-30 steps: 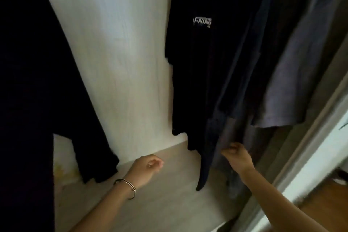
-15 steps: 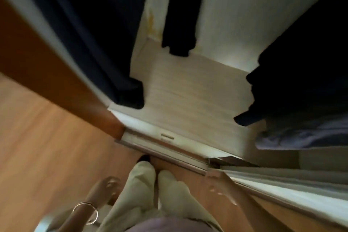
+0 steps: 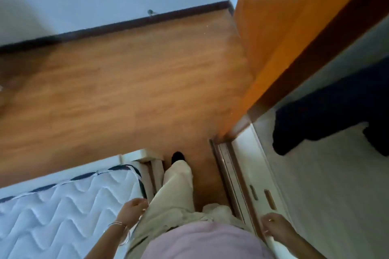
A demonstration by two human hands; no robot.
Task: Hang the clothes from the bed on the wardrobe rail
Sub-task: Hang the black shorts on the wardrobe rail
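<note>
Step in hand: the person stands in the narrow strip of floor between bed and wardrobe, apparently between garments; both hands are carrying nothing.
Left hand: low at the hip, just over the mattress corner, fingers loosely curled and holding nothing; a bangle sits on the wrist. It hangs on the bed side, so it is likely the first to reach for cloth.
Right hand: down beside the wardrobe's sliding track, fingers relaxed and partly open, nothing in its hold.
Mattress: bare quilted white; only its near corner shows, and no clothes lie on that part. Any clothes left on the bed are out of view.
Hung clothes: one dark garment dangles inside the wardrobe, its hem above the pale wardrobe floor. The rail itself is out of view.
Wardrobe door: orange-brown, slid aside, leaving the opening free for hanging.
Progress: at least one piece is up; how many remain I cannot tell.
Next move calls for: turning toward the bed to find another garment.
</note>
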